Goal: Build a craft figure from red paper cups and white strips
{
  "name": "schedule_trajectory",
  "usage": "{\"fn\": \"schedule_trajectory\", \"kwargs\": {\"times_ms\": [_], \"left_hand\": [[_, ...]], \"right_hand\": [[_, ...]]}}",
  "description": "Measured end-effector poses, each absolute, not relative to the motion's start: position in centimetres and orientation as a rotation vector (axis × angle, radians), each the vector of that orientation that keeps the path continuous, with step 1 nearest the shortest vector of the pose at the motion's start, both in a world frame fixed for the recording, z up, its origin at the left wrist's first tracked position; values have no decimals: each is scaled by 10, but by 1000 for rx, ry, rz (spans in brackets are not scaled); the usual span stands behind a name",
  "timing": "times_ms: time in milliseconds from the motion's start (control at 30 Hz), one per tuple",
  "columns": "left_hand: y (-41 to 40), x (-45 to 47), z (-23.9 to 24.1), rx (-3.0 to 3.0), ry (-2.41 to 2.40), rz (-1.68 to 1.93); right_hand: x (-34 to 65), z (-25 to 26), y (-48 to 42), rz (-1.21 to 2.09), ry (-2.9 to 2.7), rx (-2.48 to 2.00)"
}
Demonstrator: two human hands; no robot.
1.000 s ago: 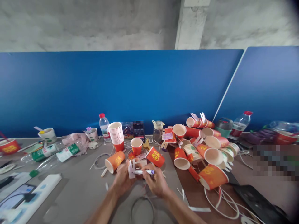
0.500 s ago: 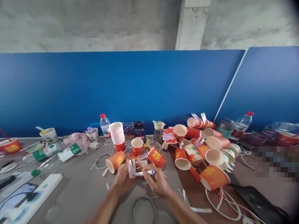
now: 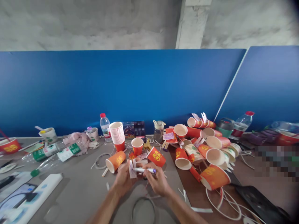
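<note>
My left hand (image 3: 123, 182) is closed round a small white paper piece (image 3: 132, 165) with two upright strips, held just above the grey table (image 3: 79, 193). My right hand (image 3: 158, 182) pinches a white marker (image 3: 144, 170) with a purple end, its tip pointing left against the paper piece. Both hands meet near the table's middle. Just beyond them lie a tipped orange cup (image 3: 115, 161), an upright red cup (image 3: 137, 145) and a tipped red cup (image 3: 156, 157).
A stack of paper cups (image 3: 117, 134) and a water bottle (image 3: 105, 125) stand at the back by the blue partition (image 3: 116, 87). A heap of red and white cups (image 3: 205, 149) covers the right. Bottles (image 3: 56, 152), a power strip (image 3: 35, 196) and cut paper rings (image 3: 143, 209) lie around.
The hands stay together; the marker has shifted slightly up and right against the paper piece. The view has drifted a little.
</note>
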State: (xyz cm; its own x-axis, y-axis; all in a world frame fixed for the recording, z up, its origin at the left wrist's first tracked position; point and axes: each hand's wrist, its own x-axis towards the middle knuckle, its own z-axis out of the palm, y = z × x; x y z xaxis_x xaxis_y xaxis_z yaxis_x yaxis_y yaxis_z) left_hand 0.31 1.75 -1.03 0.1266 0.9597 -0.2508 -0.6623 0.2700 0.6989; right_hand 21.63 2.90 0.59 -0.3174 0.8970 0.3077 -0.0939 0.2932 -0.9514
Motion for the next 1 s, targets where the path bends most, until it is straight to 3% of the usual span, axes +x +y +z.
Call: {"fn": "schedule_trajectory", "kwargs": {"times_ms": [1000], "left_hand": [[17,9,-8,498,780,1202]], "right_hand": [[217,6,31,1324,-1523,-738]]}}
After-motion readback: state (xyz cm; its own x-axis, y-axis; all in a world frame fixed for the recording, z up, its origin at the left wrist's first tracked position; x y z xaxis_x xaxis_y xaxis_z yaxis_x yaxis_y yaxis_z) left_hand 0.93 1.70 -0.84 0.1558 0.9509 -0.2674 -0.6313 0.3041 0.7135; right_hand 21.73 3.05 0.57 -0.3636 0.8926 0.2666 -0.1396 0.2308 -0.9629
